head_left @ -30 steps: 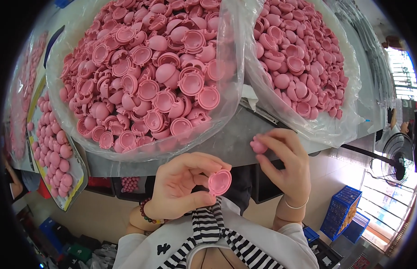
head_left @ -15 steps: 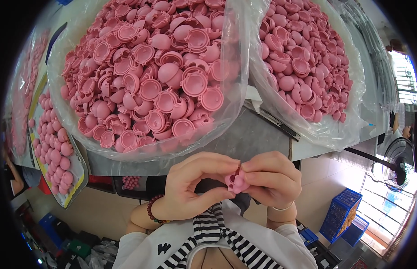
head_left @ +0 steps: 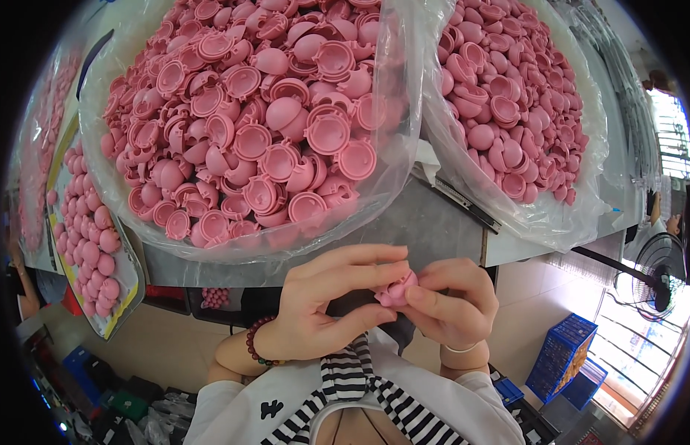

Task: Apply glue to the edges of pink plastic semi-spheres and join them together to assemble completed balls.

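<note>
Shell (head_left: 395, 291) pinched between both hands' fingers (head_left: 374, 273).

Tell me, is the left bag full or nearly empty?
Full: the left bag is heaped with pink shells up to its rim.

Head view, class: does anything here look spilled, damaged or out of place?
Nothing stands out. The pink plastic half-shells stay heaped inside the two clear plastic bags on the grey table. The left hand and right hand press a pink plastic piece together between the fingertips.
</note>
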`<state>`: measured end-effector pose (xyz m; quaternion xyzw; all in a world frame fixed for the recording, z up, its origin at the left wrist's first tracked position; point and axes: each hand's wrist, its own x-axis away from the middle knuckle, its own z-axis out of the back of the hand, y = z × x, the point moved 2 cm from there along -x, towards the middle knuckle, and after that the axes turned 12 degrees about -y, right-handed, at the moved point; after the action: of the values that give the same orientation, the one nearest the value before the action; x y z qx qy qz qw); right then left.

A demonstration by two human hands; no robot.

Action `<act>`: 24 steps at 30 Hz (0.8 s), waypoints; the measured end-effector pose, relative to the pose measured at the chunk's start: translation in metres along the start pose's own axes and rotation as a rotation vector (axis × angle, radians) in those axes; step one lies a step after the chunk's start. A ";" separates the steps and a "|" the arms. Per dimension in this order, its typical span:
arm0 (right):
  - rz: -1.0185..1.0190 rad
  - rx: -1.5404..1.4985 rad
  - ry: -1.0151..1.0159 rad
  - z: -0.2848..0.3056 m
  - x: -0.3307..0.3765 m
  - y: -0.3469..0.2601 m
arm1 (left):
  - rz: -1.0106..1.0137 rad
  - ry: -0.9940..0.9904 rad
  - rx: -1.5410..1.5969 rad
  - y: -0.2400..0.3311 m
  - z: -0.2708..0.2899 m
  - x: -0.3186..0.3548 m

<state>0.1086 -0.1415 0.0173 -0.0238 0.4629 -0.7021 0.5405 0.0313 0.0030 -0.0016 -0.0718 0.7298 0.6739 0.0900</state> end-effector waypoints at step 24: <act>-0.077 0.588 0.963 0.104 0.053 0.046 | -0.029 -0.070 1.006 -0.013 0.003 0.008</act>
<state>0.1764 -0.2474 0.0210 0.4341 0.4408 -0.7524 0.2261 0.0263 0.0049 -0.0166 -0.0070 0.9597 0.2394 0.1471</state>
